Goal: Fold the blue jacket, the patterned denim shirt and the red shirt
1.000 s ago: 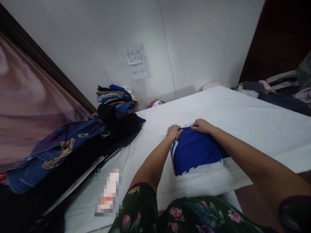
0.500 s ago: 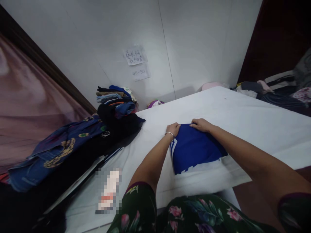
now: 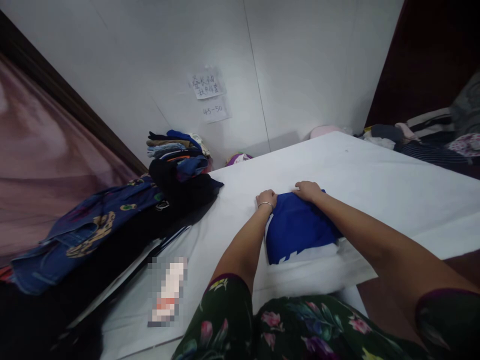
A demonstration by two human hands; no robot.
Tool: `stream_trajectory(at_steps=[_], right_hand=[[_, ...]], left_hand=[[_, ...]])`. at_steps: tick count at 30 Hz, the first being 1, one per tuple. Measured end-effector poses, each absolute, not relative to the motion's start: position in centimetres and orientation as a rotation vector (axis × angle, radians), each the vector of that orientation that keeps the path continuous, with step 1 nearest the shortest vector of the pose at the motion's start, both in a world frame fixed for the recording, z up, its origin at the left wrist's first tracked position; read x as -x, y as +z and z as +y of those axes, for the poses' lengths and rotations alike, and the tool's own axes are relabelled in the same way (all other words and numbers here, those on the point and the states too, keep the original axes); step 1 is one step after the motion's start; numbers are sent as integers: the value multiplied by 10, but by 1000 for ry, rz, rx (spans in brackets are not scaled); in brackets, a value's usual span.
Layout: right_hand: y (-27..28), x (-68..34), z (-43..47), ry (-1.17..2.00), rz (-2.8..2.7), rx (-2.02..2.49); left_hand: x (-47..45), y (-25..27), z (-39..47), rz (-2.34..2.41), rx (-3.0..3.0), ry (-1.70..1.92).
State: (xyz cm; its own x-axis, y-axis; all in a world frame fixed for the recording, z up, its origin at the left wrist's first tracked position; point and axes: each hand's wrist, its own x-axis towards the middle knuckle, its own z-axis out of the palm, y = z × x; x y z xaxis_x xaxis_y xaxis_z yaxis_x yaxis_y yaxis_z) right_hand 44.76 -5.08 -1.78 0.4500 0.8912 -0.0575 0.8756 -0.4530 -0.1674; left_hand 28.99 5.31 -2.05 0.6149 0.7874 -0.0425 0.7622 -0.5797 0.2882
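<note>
Both arms reach forward over the white-covered bench (image 3: 243, 187), angled inward so that the two hands sit near each other at the far edge of a blue garment (image 3: 300, 225). The garment lies on the bench in front of the person, between the forearms, with a pale strip along its near edge.

The left hand (image 3: 267, 198) is at the garment's far left corner, knuckles up and fingers curled in, closed on the cloth; a thin bracelet (image 3: 266, 204) circles that wrist. Its forearm slants up from a dark floral sleeve (image 3: 229, 312).

The right hand (image 3: 308, 191) rests back-up on the far edge, fingers bent and pointing left, toward the other hand. It touches the cloth — whether it pinches it, I cannot tell. That forearm comes in long and low from the lower right, crossing over the garment's right side.

Off to the left, well apart from the hands, lie dark clothes (image 3: 187, 192) and a printed denim piece (image 3: 75, 240), with a stack of folded clothes (image 3: 174, 145) behind. Handwritten papers (image 3: 208, 86) hang on the wall (image 3: 315, 65).
</note>
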Motion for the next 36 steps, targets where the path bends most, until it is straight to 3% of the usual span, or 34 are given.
stream_trajectory(at_steps=[4,11,20,27,36], right_hand=[[-24,-446,-58,203,-1672,2510],[-30,-449,-58,227,-1658,2423],[-11,-435,-170,34,-1484,1921],[-35,-399,-268,110,-1896,1755],[-59,-396,-248,-198,-2053,1826]], left_hand=[[-278,-24,42,1127,-2661,264],[-270,-43,38,846,-2716,-93],[-206,-17,17,743,-2615,598],[-120,-24,-59,276,-2823,308],[-136,-37,-73,459,-2888,460]])
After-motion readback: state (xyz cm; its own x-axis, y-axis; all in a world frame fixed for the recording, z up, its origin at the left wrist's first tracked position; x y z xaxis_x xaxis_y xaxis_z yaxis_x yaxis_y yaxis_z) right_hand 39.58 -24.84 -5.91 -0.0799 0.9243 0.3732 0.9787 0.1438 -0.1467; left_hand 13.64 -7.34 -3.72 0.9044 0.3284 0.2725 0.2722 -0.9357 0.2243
